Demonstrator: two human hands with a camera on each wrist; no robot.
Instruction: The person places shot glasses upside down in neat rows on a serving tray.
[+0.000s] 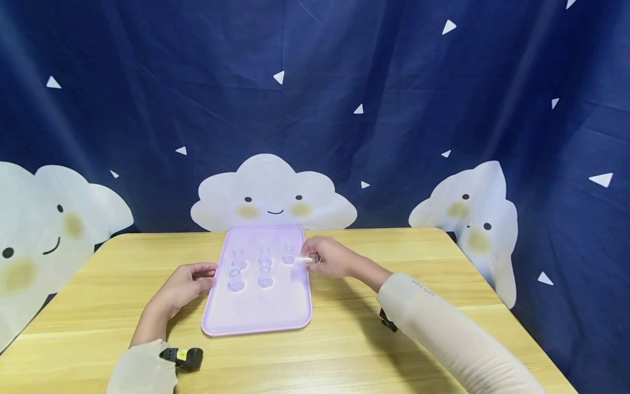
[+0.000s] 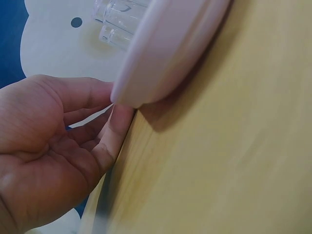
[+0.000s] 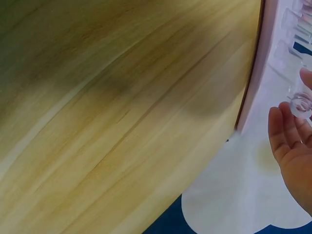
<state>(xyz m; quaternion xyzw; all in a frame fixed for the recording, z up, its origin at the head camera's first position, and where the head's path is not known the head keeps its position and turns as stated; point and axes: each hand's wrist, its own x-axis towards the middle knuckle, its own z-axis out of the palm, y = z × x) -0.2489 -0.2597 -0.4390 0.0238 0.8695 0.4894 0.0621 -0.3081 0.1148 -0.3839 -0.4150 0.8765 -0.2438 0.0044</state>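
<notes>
A lilac tray (image 1: 236, 320) lies on the wooden table. On it stand several small clear glass bottles (image 1: 266, 273), loosely in rows. My left hand (image 1: 184, 287) is at the tray's left edge, fingertips and thumb touching the rim; the left wrist view shows the hand (image 2: 53, 131) against the tray's outer wall (image 2: 170, 53). Over the tray's right edge, my right hand (image 1: 332, 257) pinches another clear bottle (image 1: 307, 258), held on its side. The right wrist view shows this bottle's round end (image 3: 301, 105) by the fingertips, with part of the hand (image 3: 297, 161) cut off.
The wooden table (image 1: 374, 339) extends to both sides of the tray. Behind it hangs a dark blue curtain (image 1: 315, 120) with white clouds and triangles. A small black wrist camera (image 1: 187, 358) sits on the left sleeve.
</notes>
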